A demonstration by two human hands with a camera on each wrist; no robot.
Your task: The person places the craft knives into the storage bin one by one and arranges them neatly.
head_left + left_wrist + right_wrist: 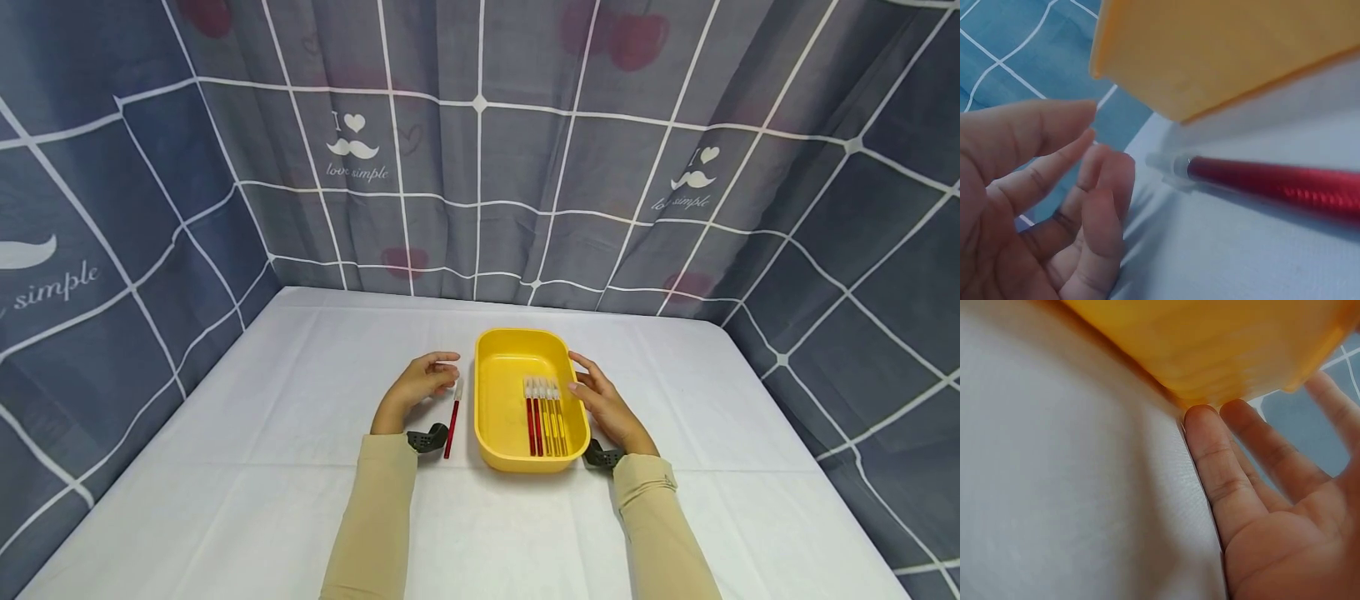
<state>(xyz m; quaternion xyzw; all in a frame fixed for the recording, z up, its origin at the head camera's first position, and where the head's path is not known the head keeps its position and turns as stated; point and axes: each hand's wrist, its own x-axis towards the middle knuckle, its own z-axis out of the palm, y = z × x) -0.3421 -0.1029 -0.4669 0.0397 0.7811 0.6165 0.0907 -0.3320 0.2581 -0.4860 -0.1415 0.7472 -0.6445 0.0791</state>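
A yellow plastic tray stands on the white cloth between the hands. Inside it, several slim pen-like sticks with whitish tips lie side by side, some red and some gold. One more red stick, its tip translucent in the left wrist view, lies on the cloth left of the tray. Just left of that stick is my left hand, fingers loosely bent and holding nothing. My right hand rests against the tray's right side; in the right wrist view its fairly straight fingertips touch the lower wall.
White cloth covers the table. Dark grey-blue curtains with white grid lines stand behind it and at both sides. A black wrist device sits by the left cuff, another by the right.
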